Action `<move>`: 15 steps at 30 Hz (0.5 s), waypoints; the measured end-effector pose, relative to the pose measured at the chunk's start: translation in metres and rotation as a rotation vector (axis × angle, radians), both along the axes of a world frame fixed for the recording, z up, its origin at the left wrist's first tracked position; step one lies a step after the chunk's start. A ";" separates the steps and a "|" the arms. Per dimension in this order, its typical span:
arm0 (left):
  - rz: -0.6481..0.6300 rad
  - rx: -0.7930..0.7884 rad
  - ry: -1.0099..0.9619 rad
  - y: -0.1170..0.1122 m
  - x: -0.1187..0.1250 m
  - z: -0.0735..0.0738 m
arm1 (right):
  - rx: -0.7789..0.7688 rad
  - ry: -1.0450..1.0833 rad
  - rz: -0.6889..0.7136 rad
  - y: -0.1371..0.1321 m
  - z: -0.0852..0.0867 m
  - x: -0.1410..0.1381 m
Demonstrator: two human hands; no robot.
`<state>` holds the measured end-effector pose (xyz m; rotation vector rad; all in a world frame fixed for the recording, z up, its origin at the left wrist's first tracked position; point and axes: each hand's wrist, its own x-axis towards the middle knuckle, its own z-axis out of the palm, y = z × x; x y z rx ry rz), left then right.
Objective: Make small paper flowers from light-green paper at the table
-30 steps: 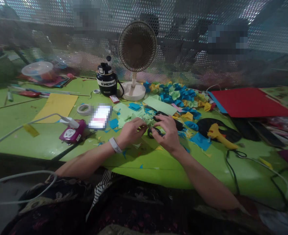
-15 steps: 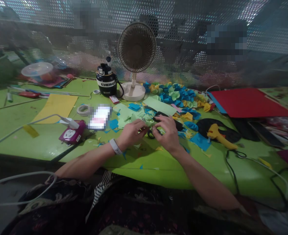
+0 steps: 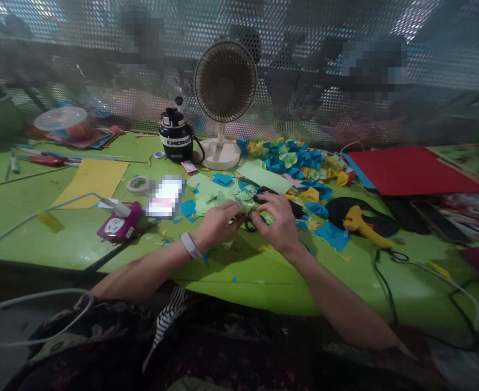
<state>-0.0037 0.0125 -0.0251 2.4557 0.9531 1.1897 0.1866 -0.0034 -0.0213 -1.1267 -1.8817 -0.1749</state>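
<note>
Two hands, one fan, one glue gun, one bottle.

The light was dim and uneven: hard white glare sparkled off the perforated metal screen from 10 to 2 o'clock, the green table kept a soft sheen at 9 o'clock, and the dark clothing at 6 o'clock sank almost to black. Soft shadows fell on the table beneath the left hand and right hand. The wide lens bowed the table's front edge, the screen looked hazy and out of focus, and blocky pixelation covered a phone at 9 o'clock and patches at 11 and 1 o'clock.
</note>
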 end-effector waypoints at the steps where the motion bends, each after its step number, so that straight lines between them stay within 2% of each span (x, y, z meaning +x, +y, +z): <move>1: -0.001 0.032 0.007 0.001 0.000 -0.001 | 0.004 0.006 0.003 0.000 0.001 0.000; 5: 0.007 0.106 0.022 0.003 -0.001 -0.003 | -0.013 0.037 -0.011 -0.001 0.002 0.000; 10: -0.007 0.121 0.059 0.004 -0.002 -0.001 | -0.038 0.041 -0.013 0.000 0.001 0.001; 15: 0.008 0.130 0.048 0.012 -0.007 -0.002 | -0.040 0.088 0.041 -0.002 0.008 0.000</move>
